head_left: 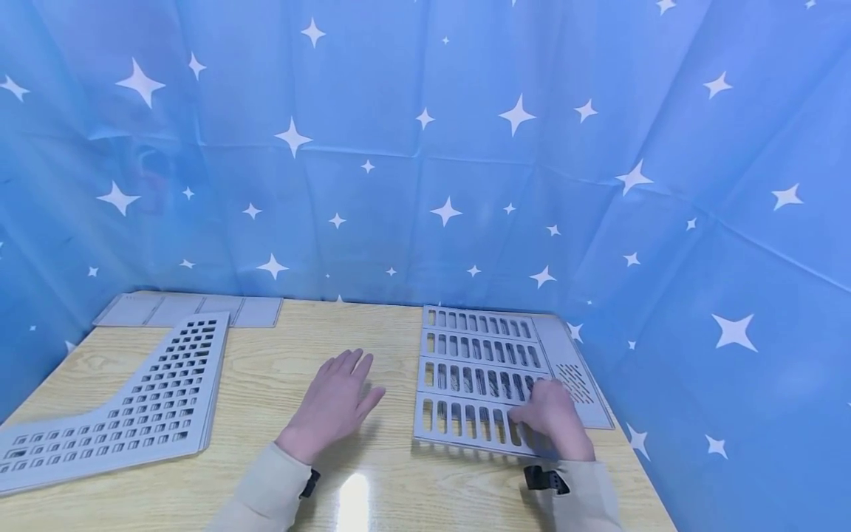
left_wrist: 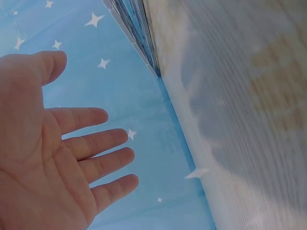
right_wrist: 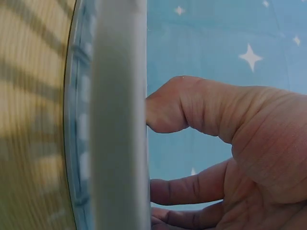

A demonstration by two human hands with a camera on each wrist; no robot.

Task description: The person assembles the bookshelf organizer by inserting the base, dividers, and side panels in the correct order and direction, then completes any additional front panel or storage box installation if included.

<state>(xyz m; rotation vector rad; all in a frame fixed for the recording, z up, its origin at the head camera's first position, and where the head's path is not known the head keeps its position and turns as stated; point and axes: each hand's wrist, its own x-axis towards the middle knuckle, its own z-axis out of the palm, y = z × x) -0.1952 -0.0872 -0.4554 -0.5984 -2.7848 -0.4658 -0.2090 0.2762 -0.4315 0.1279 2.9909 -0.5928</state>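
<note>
A light grey slotted panel, its rows of long holes crossed by fold-like lines, lies at the right of the table. My right hand is at its near right corner, with bent thumb and fingertips on the slots. From the right wrist view, the thumb and fingers meet the panel's face, near its pale edge; their tips are hidden. My left hand hovers over the table left of this panel. Its fingers are spread and hold nothing, as the left wrist view shows.
Under the slotted panel's right side is a flat grey sheet with slanted slots. On the left lie a curved, perforated grey panel and a plain grey panel. A blue star-patterned curtain borders the wooden table.
</note>
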